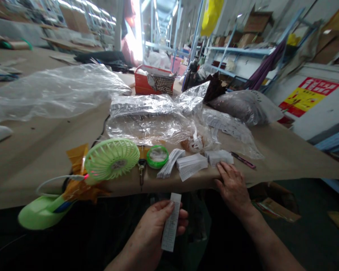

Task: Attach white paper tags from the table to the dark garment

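Within the left hand (157, 218) sits an illegible label (171, 224)

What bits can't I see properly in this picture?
In the head view:
Writing on the long, narrow white paper strip in the left hand: too small, partly under the thumb.
Whitish contents of the round, bright green container: too blurred to name.
Right forearm: cut off by the bottom edge.

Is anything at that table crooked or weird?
Yes, the green fan looks odd. It leans sideways at the front edge of the table, on the left, with orange-brown tape around its handle and its base sticking out past the edge. Fans usually stand upright.
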`<state>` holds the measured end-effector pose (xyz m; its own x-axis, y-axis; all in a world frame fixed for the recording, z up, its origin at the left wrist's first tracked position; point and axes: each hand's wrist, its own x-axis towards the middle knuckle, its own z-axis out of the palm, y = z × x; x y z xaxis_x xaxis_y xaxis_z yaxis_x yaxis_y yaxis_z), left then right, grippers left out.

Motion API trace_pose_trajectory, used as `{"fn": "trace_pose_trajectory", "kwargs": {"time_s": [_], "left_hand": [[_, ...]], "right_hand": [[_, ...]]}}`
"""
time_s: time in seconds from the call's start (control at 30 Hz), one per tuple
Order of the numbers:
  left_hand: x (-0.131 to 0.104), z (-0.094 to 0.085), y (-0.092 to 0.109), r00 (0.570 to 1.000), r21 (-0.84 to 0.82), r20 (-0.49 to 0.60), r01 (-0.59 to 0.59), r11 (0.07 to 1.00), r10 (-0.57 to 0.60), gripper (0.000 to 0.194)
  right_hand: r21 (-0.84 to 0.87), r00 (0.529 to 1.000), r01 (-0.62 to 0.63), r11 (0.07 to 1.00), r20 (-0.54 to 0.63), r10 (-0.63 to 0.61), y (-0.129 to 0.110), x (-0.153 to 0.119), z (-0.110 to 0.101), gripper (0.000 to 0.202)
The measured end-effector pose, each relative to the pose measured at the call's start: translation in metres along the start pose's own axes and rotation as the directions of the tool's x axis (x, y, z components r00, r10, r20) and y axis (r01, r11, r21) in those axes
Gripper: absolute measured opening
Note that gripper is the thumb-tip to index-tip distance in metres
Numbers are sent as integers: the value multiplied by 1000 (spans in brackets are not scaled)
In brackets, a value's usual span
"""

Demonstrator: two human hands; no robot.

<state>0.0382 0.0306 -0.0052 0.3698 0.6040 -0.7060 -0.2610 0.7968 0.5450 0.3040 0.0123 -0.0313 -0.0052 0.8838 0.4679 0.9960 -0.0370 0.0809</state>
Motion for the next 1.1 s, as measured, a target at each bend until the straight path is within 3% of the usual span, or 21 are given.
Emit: {"fn": "trace_pose_trajectory", "kwargs": {"time_s": [0.17, 0.27, 0.37, 0.43, 0.5, 0.57, 0.7, 1.1], "left_hand": [[-2, -4, -1, 1000, 2, 11, -13, 1000, 13, 12], [-3, -6, -2, 999, 0, 30, -37, 999, 37, 11], [-3, -6, -3, 998, -8, 35, -43, 999, 43, 10], [-3, -4, -4, 999, -10, 19, -41, 999, 41, 11], [-3, -3, -4, 998, -28, 25, -55, 998, 56, 14], [-5, -4, -3, 992, -80, 77, -95, 992, 101, 18], [-8, -9, -1, 975, -194, 136, -148, 970, 176, 18], [-10, -14, -3, 981, -267, 81, -147, 952, 174, 15]], "right_hand": [[218, 985, 112, 969, -150, -80, 15, -7, 1, 23], [372, 972, 106, 922, -233, -18, 20, -8, 0, 14], [509, 950, 33, 860, -284, 132, 3, -9, -7, 10], [565, 937, 64, 823, -318, 145, -25, -9, -16, 12], [633, 952, 213, 744, -307, -11, -61, -11, -26, 15], [663, 914, 400, 633, -340, -221, -98, -12, -32, 15], [649, 871, 490, 582, -333, -362, -141, -18, -32, 15], [649, 856, 498, 575, -261, -447, -144, -23, -30, 17]]}}
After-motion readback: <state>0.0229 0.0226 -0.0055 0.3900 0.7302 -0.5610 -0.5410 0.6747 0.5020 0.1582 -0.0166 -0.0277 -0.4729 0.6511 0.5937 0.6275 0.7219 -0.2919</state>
